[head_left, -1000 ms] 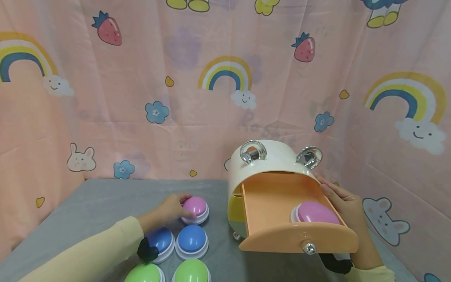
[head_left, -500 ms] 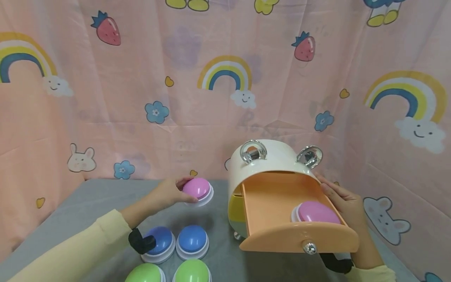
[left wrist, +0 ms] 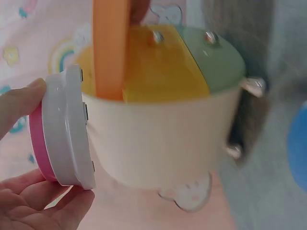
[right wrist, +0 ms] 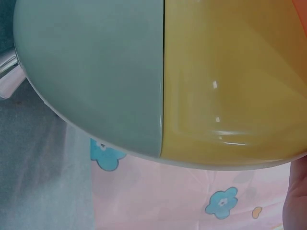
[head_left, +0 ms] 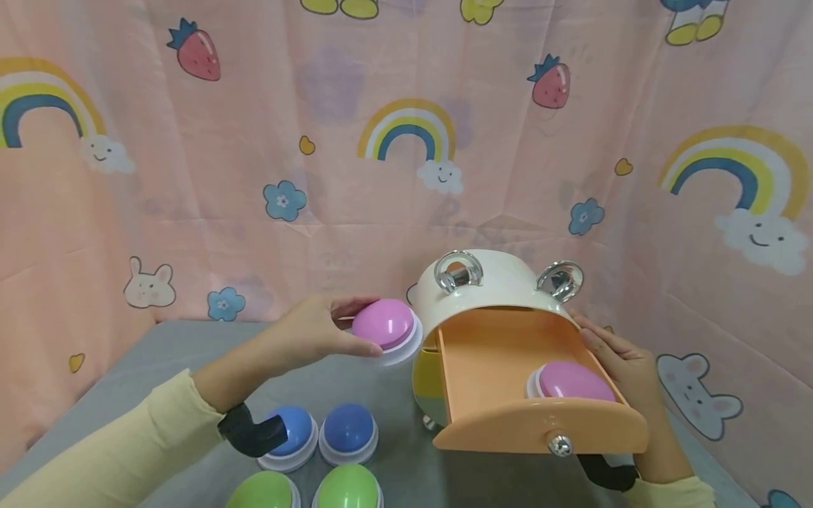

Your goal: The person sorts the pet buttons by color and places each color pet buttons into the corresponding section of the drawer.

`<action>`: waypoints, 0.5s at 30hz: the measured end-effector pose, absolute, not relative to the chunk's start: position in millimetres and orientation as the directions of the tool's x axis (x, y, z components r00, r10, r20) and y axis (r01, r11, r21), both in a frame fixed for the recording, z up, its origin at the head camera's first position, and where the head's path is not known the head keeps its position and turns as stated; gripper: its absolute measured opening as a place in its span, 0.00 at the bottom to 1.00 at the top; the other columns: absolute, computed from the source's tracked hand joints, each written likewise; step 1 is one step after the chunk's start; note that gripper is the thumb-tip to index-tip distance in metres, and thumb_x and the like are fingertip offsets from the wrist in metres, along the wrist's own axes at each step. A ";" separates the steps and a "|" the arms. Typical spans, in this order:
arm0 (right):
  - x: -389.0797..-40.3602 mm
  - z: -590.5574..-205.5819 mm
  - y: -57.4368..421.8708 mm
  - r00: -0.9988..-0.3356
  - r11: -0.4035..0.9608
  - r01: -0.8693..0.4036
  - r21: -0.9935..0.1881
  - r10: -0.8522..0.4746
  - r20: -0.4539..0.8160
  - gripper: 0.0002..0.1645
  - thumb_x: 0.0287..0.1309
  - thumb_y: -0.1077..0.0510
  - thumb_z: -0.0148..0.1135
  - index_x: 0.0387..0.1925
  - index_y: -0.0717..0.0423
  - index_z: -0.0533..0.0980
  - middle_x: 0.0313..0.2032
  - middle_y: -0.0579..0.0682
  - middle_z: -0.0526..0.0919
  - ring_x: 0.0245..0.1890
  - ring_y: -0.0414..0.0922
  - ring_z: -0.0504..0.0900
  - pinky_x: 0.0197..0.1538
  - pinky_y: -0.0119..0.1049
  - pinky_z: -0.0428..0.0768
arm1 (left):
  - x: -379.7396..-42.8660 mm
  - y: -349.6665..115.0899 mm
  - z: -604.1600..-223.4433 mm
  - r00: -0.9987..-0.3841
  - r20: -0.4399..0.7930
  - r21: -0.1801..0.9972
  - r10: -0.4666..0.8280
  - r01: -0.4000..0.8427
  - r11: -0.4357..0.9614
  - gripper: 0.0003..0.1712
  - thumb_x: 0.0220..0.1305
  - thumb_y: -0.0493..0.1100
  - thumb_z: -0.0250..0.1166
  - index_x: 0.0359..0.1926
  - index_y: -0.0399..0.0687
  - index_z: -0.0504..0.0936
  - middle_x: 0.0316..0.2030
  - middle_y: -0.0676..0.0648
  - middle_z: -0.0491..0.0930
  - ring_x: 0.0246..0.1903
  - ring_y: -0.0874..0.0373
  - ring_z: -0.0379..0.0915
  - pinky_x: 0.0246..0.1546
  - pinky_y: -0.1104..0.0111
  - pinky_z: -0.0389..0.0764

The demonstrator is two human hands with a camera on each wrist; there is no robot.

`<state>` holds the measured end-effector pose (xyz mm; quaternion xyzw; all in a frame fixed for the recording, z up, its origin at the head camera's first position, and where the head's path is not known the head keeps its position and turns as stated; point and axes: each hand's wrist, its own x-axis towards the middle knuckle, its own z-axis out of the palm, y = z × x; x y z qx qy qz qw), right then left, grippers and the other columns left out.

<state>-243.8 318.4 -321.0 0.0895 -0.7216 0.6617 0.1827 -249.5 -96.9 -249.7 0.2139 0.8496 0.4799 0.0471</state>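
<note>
My left hand (head_left: 309,330) grips a pink dome push button (head_left: 383,322) with a white base, held in the air left of a small drawer cabinet (head_left: 498,279) shaped like an alarm clock. In the left wrist view the button (left wrist: 60,127) is edge-on, thumb on one side and fingers on the other. The cabinet's orange top drawer (head_left: 492,432) is pulled out, with another pink button (head_left: 574,382) inside near its front right. Against the cabinet's right side rests my right hand (head_left: 625,365), fingers extended along the shell; the right wrist view shows the yellow drawer front (right wrist: 230,86).
Two blue buttons (head_left: 348,429) stand on the grey table (head_left: 209,346), with two green buttons (head_left: 348,488) nearer the front edge. Two silver bells (head_left: 559,281) top the cabinet. Behind the table hangs a pink patterned cloth (head_left: 356,254).
My left hand has lifted the pink button off the table and carried it up and rightward, close to the cabinet. The right hand and the drawer stay where they were.
</note>
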 end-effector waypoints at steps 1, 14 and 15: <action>-244.1 -320.9 319.0 -0.917 0.099 -0.374 -0.922 0.112 0.384 0.26 0.69 0.52 0.60 0.65 0.55 0.73 0.54 0.27 0.83 0.54 0.21 0.77 0.47 0.18 0.81 | -246.2 -93.1 -246.6 -0.900 0.129 0.836 0.417 0.325 0.443 0.43 0.51 0.49 0.78 0.68 0.51 0.72 0.62 0.46 0.78 0.62 0.47 0.75 0.55 0.58 0.84; -242.6 -319.4 319.4 -0.914 0.111 -0.379 -0.919 0.109 0.391 0.26 0.69 0.52 0.59 0.65 0.55 0.73 0.53 0.28 0.84 0.54 0.23 0.79 0.46 0.19 0.82 | -229.4 -52.8 -229.3 -0.851 0.174 0.838 0.495 0.392 0.380 0.43 0.48 0.49 0.80 0.67 0.58 0.74 0.61 0.51 0.79 0.61 0.52 0.76 0.52 0.62 0.85; -243.1 -319.6 319.7 -0.914 0.109 -0.380 -0.919 0.108 0.391 0.26 0.69 0.52 0.60 0.65 0.55 0.73 0.53 0.28 0.83 0.54 0.23 0.78 0.47 0.19 0.82 | -228.8 -49.5 -228.7 -0.846 0.183 0.833 0.501 0.404 0.378 0.44 0.48 0.49 0.80 0.68 0.57 0.74 0.61 0.51 0.79 0.61 0.52 0.76 0.52 0.63 0.85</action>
